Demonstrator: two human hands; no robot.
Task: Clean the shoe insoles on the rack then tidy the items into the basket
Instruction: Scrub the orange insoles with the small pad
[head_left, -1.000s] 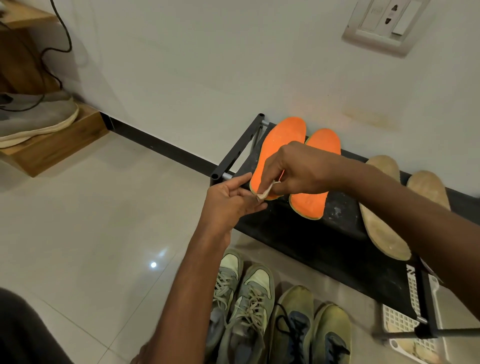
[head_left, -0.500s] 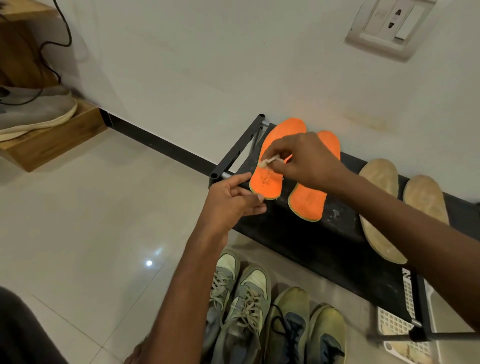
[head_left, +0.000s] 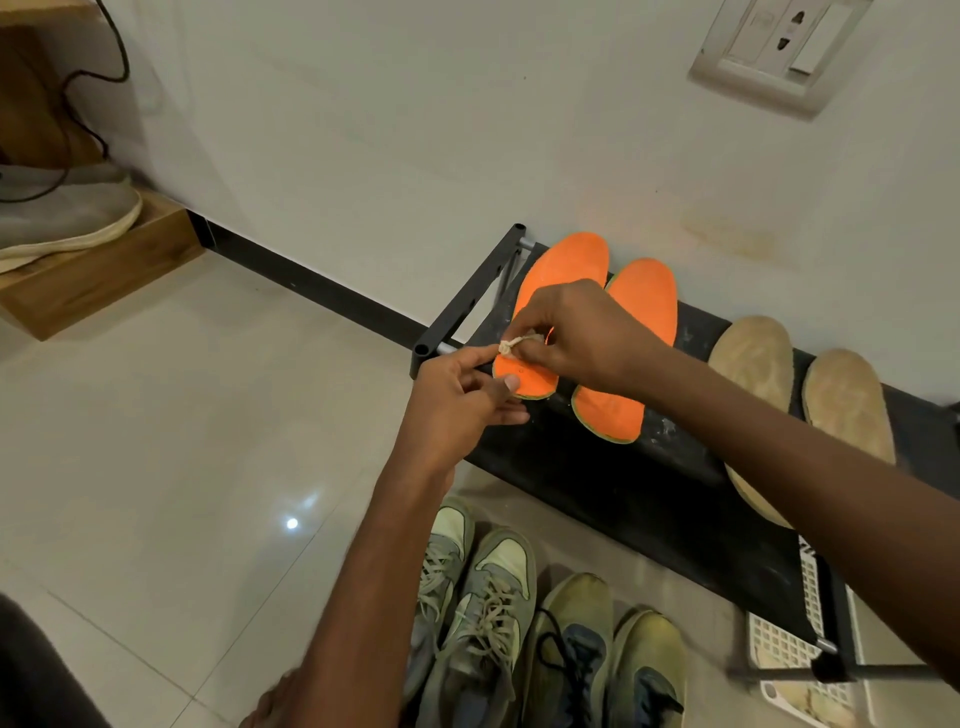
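Two orange insoles lie side by side on the black shoe rack (head_left: 639, 499), the left insole (head_left: 563, 265) and the right insole (head_left: 647, 306). My right hand (head_left: 582, 332) pinches a small crumpled beige cloth (head_left: 517, 345) against the left insole near its heel. My left hand (head_left: 462, 400) holds that insole's heel end at the rack's front left corner, thumb on top. Two beige insoles (head_left: 753, 364) (head_left: 847, 405) lie further right on the rack.
A white plastic basket (head_left: 779, 644) sits under the rack's right end. Two pairs of sneakers (head_left: 483, 613) (head_left: 608, 654) stand on the tiled floor below the rack. A wall socket (head_left: 779, 47) is above; a wooden shelf with a grey shoe (head_left: 67, 213) is far left.
My right hand wiped the cloth from the left orange insole's heel up toward its middle and has come back down toward the heel. My left hand stayed at the heel.
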